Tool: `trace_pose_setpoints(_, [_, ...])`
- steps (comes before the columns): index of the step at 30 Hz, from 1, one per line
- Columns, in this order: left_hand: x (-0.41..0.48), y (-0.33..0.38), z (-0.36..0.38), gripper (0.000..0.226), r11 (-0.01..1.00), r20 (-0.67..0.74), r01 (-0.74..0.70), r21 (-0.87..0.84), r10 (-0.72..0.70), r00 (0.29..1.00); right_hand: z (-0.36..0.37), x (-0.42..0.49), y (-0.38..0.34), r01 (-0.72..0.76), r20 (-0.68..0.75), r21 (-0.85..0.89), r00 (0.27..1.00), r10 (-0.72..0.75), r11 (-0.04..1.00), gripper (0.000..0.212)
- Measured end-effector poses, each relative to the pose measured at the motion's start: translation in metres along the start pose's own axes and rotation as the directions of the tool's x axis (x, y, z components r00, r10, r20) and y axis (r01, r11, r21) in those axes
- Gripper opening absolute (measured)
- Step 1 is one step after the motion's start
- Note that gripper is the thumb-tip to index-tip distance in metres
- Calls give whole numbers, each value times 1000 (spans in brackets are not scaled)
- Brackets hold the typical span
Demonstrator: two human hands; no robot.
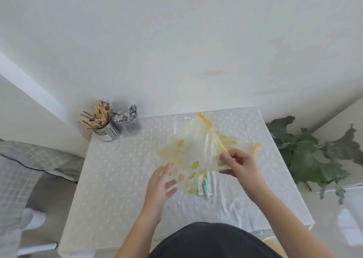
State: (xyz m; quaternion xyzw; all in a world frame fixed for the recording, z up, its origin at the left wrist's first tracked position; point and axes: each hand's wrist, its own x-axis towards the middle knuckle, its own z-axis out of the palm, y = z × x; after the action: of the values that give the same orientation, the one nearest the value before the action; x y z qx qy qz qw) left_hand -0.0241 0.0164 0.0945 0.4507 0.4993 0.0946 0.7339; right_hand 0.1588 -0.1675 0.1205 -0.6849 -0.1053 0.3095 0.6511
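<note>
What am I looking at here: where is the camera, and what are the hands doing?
There is no machine: one wide camera on a person's head looks down at their own two bare hands. The right hand pinches a clear plastic zip bag with yellow prints and a yellow seal strip, held above a table in a white eyelet cloth. The left hand, fingers relaxed, is at the bag's lower edge. A second similar bag lies behind, and slim teal-and-white packets lie beneath. At the far left corner stand a perforated metal cup of wooden sticks and a clear cup of wrapped items.
</note>
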Motion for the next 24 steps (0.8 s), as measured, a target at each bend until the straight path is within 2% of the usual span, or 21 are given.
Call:
trace_pose_setpoints(4, [-13,-7,13,35,997,199,-40,62,27,980,-2,-5,5,-6,-64,94,998,12,996,19])
trace_pose_setpoints(6, [-11,-7,14,26,991,193,-75,112,52,980,-3,-7,6,-11,-70,98,997,18,995,20])
trace_pose_setpoints(10, [-4,-9,7,17,988,79,-112,102,104,991,-12,-5,9,-31,-79,45,996,35,999,19])
trace_pose_setpoints(13, [-3,-10,3,17,991,41,-124,55,122,992,-19,-5,11,-37,-83,43,996,40,998,19])
trace_pose_setpoints(17, [-6,-8,9,24,999,135,-45,-3,45,990,-22,-7,13,-37,-97,70,994,43,997,18])
trace_pose_setpoints(20, [-4,-2,15,30,996,174,-22,-85,37,984,-31,-9,12,-45,-77,100,996,52,994,20])
trace_pose_setpoints(24, [11,11,22,34,993,134,-31,-118,47,990,-44,-14,10,-78,-14,95,997,80,992,22])
